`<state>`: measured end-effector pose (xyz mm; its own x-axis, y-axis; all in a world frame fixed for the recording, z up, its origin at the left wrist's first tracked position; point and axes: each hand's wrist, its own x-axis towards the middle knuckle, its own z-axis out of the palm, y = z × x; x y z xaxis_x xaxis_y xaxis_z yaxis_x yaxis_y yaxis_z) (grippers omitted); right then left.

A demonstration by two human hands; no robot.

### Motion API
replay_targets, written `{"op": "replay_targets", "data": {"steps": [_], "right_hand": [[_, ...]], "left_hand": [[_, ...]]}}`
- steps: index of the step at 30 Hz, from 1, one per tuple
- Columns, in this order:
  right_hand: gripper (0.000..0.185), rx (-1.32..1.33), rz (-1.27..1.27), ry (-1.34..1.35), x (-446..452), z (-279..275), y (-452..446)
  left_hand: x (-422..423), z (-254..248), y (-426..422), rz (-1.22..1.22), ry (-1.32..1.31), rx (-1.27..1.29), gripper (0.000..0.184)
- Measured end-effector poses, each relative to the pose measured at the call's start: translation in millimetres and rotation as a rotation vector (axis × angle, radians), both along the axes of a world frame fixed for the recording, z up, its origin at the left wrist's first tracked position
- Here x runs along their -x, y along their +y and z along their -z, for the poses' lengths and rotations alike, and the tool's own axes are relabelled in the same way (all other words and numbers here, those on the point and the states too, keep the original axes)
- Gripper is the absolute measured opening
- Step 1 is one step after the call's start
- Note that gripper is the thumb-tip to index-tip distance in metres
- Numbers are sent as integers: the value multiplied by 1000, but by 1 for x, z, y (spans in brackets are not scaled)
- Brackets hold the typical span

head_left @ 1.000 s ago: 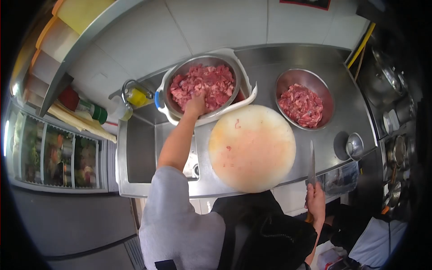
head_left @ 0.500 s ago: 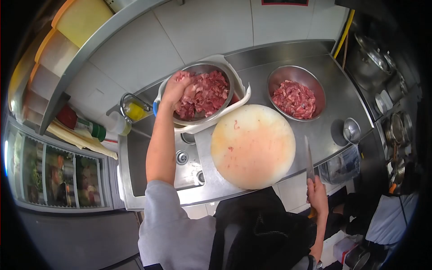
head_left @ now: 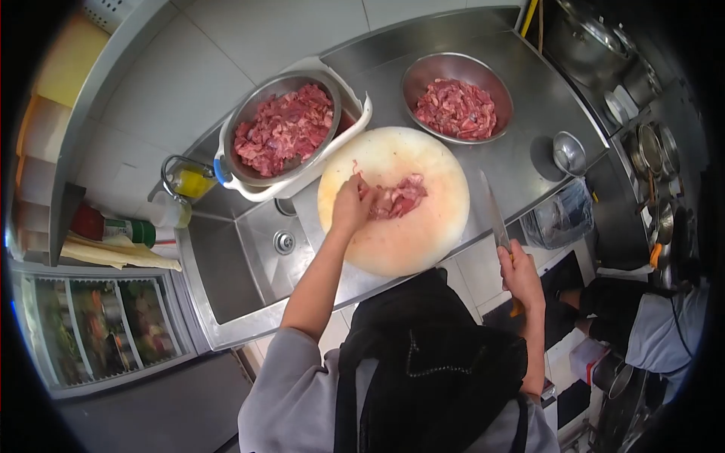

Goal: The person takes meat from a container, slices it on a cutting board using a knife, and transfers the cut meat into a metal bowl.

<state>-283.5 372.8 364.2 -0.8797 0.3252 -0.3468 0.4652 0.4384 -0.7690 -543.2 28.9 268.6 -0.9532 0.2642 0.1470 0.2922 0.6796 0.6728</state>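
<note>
On the round white cutting board [head_left: 396,253] lies a piece of raw red meat [head_left: 406,198]. My left hand [head_left: 353,205] has its fingers closed on the left end of that meat; the fingertips are partly hidden. Off the board's right side, my right hand [head_left: 521,278] grips a knife [head_left: 495,211] by the handle, blade pointing up and away from me. Beyond the board to the left, a metal bowl [head_left: 337,106] heaped with raw meat sits in a white plastic basin [head_left: 361,113]. A second metal bowl [head_left: 504,90] with meat pieces stands at the back right.
A steel sink [head_left: 249,249] lies left of the board. To the right are a ladle [head_left: 569,154] and a clear plastic bag [head_left: 563,215] at the counter edge. Pots and pans line the far right, where another person [head_left: 657,325] is partly visible.
My left hand has come from the left bowl to the board with meat in it. The knife remains in my right hand. The whole view has shifted.
</note>
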Motion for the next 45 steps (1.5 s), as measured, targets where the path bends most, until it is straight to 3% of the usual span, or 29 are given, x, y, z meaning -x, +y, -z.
{"op": "replay_targets", "data": {"steps": [2,4,5,6,8,9,13,15,18,19,20,22,23,27,29,30,32,33,34,36,37,40,45], "right_hand": [[30,-25,29,-15,-3,0,1],[31,-30,32,-21,-1,-2,0],[31,-30,31,-14,0,-3,-1],[31,-30,29,-15,-1,-4,-2],[31,-19,7,-17,2,-1,-2],[31,-6,-18,-9,4,0,-3],[31,-24,-80,-11,13,2,-9],[31,-11,-99,12,16,3,-10],[32,4,-73,-6,16,-4,-7],[32,6,-71,-9,15,-3,-6],[32,8,-64,-12,14,-2,-2],[32,10,-57,-13,13,2,2],[31,-2,-62,-5,13,5,3],[32,-16,-71,6,13,7,2],[33,-16,-73,4,14,6,2],[33,-17,-81,5,13,6,1],[33,-29,-76,16,14,10,5],[33,-43,-79,10,9,12,6],[33,-43,-81,-5,5,12,6],[33,-38,-75,-20,10,9,8],[33,-41,-80,-20,12,9,8],[33,-78,-122,4,16,8,5],[31,-91,-182,-18,30,-4,-7]], "left_hand": [[-2,1,-19,-47,-145,74,29],[-1,3,-31,-18,274,286,40],[-4,5,-35,25,367,260,51],[-12,-16,-27,31,363,258,51],[-31,-52,-7,272,189,-14,41],[-36,-43,-3,273,40,-5,47],[-10,-10,8,252,139,44,44],[-1,-9,11,137,-79,-135,35],[13,-51,10,79,-296,-320,33],[25,-49,11,136,-198,-438,34],[29,-46,6,136,-199,-437,34],[19,-115,16,-24,-381,-202,36],[31,-85,12,5,-228,-275,41],[27,-80,15,161,-283,-382,49],[20,-49,7,240,-339,234,54],[12,-49,4,238,-342,236,54],[4,-58,4,215,-373,624,56],[-5,-57,2,169,55,600,55],[-10,-54,2,172,40,599,55],[-9,-62,14,153,119,344,51],[-10,-53,22,189,191,230,40],[-8,-15,50,137,273,396,36],[34,8,75,143,58,259,28]]}}
